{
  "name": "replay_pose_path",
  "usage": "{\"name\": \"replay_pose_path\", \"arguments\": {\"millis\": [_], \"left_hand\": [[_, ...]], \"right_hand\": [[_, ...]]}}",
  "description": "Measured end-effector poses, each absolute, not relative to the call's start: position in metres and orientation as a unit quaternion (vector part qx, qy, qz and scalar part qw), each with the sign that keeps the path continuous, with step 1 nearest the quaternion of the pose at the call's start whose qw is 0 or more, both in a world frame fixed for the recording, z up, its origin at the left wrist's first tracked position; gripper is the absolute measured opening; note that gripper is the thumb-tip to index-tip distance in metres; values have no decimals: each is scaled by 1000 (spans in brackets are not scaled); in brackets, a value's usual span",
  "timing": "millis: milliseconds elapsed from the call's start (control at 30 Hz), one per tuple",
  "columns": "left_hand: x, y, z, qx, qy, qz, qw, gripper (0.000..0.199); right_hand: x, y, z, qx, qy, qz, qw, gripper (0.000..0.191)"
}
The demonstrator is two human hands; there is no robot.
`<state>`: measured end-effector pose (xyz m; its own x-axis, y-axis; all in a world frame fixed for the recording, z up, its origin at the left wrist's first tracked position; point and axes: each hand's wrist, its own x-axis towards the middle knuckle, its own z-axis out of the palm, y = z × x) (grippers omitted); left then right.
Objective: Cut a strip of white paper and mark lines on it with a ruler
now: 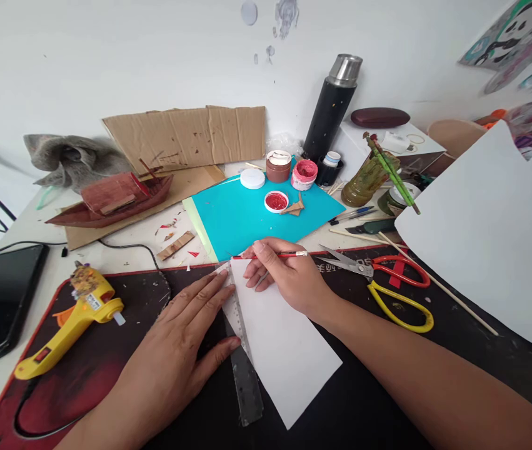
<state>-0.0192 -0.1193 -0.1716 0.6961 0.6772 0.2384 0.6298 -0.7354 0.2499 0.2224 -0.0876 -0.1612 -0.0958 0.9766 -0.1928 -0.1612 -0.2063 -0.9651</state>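
My left hand [185, 331] lies with its fingers stretched out, pressing down a clear ruler [247, 390]. The ruler runs along the left part of a white sheet of paper [289, 356], and its near end sticks out past the sheet onto the dark mat. In my right hand [289, 272] a thin red-and-black pencil [288, 254] is gripped between thumb and fingers. Its tip points left, at the far end of the ruler near the paper's top corner. The curled fingers of that hand hover over or rest on the sheet; I cannot tell which.
A yellow glue gun [73, 322] lies left, near a phone [3, 294]. Scissors [373, 272] rest right, beside a large white sheet [486, 237]. Behind are a teal sheet [237, 219], paint jars [279, 169], a model boat [115, 200] and a black flask [329, 112].
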Motion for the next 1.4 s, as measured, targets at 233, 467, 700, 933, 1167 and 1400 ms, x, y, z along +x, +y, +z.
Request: {"name": "replay_pose_path", "arguments": {"millis": [233, 467, 700, 933, 1167, 1400], "left_hand": [[-20, -119, -171, 918, 358, 155, 71, 68], [-19, -118, -170, 922, 351, 150, 57, 66], [-20, -118, -171, 922, 352, 148, 63, 67], [-19, -118, -171, 921, 351, 156, 66, 66], [-18, -118, -170, 921, 351, 155, 65, 66], [-18, -118, -171, 922, 348, 160, 59, 66]], "right_hand": [[222, -88, -162, -478, -424, 608, 470, 61], [222, -88, -163, -480, -425, 606, 470, 62], [221, -89, -163, -480, -423, 604, 475, 64], [221, -92, -162, -472, -439, 588, 489, 61], [219, -94, -162, -467, -467, 570, 489, 59], [220, -94, -162, -480, -473, 564, 478, 60]]}}
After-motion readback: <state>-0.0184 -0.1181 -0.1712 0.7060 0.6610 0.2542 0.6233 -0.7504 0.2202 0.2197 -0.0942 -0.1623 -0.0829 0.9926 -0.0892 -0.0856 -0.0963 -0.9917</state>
